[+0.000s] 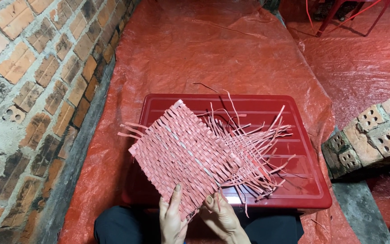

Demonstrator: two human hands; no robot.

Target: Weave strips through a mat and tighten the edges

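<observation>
Mat (183, 156) of woven red strips sits tilted over the red lid (303, 190), its near edge pinched in both my hands. My left hand (172, 219) grips that edge, thumb lying flat on the weave and fingers behind. My right hand (222, 217) is closed on the same edge just beside it. Loose strips (258, 144) fan out from the mat's far right side. The lid rests on a red tarp (195, 49); a brick wall (32, 81) runs along my left, bricks (371, 135) are stacked at right.
</observation>
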